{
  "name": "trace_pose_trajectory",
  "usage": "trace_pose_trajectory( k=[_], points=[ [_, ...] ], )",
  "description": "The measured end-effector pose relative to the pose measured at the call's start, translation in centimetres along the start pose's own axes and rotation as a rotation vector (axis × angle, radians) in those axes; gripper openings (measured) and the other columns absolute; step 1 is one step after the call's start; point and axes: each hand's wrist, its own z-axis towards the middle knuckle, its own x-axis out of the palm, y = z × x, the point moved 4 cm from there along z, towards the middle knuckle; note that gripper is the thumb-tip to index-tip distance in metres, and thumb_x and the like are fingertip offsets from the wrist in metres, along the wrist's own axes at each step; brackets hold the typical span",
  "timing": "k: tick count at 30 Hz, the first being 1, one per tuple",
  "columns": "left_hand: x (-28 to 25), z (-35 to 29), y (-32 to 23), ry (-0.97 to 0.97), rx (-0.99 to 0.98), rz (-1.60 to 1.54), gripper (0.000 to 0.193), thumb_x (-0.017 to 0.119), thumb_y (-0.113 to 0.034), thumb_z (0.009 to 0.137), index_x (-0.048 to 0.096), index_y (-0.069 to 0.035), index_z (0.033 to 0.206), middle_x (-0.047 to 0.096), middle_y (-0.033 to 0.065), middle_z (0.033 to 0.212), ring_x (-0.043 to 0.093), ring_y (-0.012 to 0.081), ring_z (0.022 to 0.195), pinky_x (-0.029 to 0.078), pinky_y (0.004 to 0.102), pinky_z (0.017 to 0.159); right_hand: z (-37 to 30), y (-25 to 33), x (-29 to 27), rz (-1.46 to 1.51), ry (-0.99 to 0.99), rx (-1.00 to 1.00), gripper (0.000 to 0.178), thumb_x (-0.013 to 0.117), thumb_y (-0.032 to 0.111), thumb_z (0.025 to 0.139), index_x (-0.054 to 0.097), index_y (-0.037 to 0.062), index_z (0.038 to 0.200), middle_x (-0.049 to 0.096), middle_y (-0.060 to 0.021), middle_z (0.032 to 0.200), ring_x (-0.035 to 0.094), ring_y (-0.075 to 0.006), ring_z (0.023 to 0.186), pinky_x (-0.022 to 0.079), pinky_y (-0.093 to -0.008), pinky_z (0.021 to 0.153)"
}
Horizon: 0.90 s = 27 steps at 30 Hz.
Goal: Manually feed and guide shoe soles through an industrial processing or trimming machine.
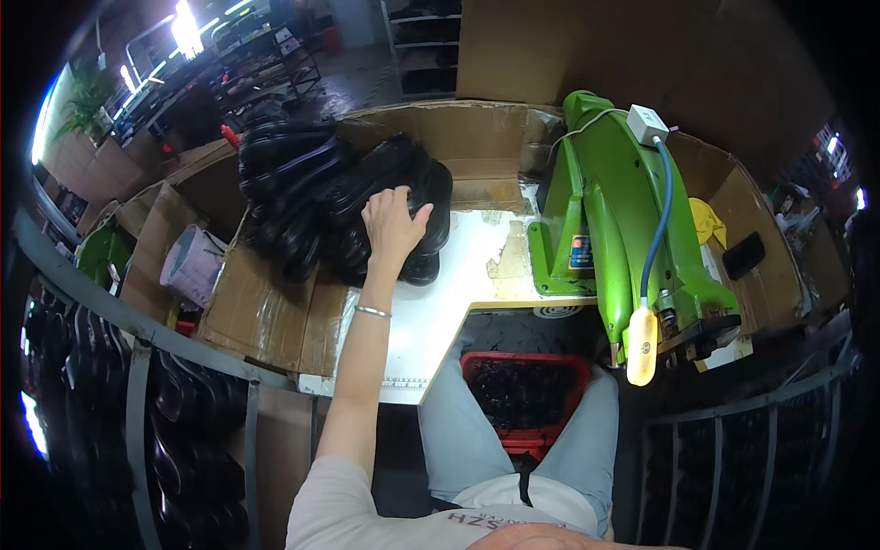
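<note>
My left hand (394, 229) reaches onto a heap of black shoe soles (293, 183) at the left of the white worktop. Its fingers curl over a black shoe sole (422, 197) on the right side of the heap, with the thumb at the sole's near side. Part of that sole is hidden under the hand. The soles lie stacked and overlapping, glossy and dark. A silver bracelet (373, 312) circles my left wrist. My right hand does not show. To the right of the soles stands a green machine (596, 202) with a curved arm.
Cardboard walls (458, 137) enclose the white worktop (412, 353). A lamp (643, 348) on a blue cable hangs at the machine's front. A red crate (522, 431) with black pieces sits between my legs. Metal racks (188, 367) flank both sides. A pinkish bucket (194, 261) stands left.
</note>
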Motion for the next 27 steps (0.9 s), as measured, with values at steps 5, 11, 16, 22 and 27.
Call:
trace_pose_trajectory(
  k=[5, 11, 16, 22, 27],
  points=[
    [-0.7, 1.1, 0.7, -0.135, -0.041, -0.279, 0.024, 0.074, -0.017, 0.073, 0.061, -0.003, 0.087, 0.060, 0.0137, 0.085, 0.059, 0.0343, 0.084, 0.047, 0.0421, 0.075, 0.2, -0.3, -0.8, -0.066, 0.008, -0.052, 0.028, 0.064, 0.018, 0.089, 0.057, 0.0019, 0.110, 0.059, -0.0061, 0.101, 0.057, -0.0145, 0.090, 0.046, -0.0274, 0.084],
    [-9.7, -2.5, -2.5, -0.277, -0.187, -0.683, 0.018, 0.072, -0.011, 0.083, 0.061, 0.001, 0.091, 0.060, 0.0060, 0.079, 0.056, 0.0132, 0.074, 0.046, 0.0253, 0.070, -2.1, -3.2, -0.5, -0.096, -0.041, -0.061, 0.029, 0.065, 0.018, 0.089, 0.057, 0.0021, 0.112, 0.059, -0.0060, 0.103, 0.057, -0.0132, 0.092, 0.045, -0.0266, 0.085],
    [-15.2, -11.4, -1.7, -0.263, -0.118, -0.890, 0.024, 0.067, -0.012, 0.087, 0.057, 0.004, 0.101, 0.058, 0.0083, 0.095, 0.053, 0.0147, 0.083, 0.044, 0.0272, 0.078, -11.0, -9.3, -0.3, -0.078, -0.178, 0.005, 0.030, 0.065, 0.019, 0.089, 0.057, 0.0024, 0.113, 0.059, -0.0059, 0.105, 0.056, -0.0121, 0.093, 0.045, -0.0261, 0.086],
    [-13.9, -19.2, -5.7, 0.150, -0.150, -0.944, 0.023, 0.068, -0.010, 0.085, 0.054, 0.003, 0.096, 0.052, 0.0090, 0.095, 0.049, 0.0158, 0.084, 0.040, 0.0251, 0.078, -14.6, -13.7, -2.4, -0.130, -0.299, 0.030, 0.032, 0.065, 0.019, 0.088, 0.057, 0.0027, 0.115, 0.059, -0.0058, 0.106, 0.056, -0.0108, 0.096, 0.044, -0.0254, 0.087],
    [-9.3, -22.6, -11.4, 0.530, -0.331, -1.257, 0.018, 0.069, -0.008, 0.084, 0.055, 0.001, 0.091, 0.052, 0.0032, 0.086, 0.048, 0.0086, 0.075, 0.039, 0.0200, 0.067, -11.0, -16.1, -9.4, -0.270, -0.315, 0.001, 0.033, 0.066, 0.019, 0.088, 0.057, 0.0029, 0.116, 0.059, -0.0057, 0.108, 0.056, -0.0097, 0.097, 0.044, -0.0248, 0.088]
  ],
)
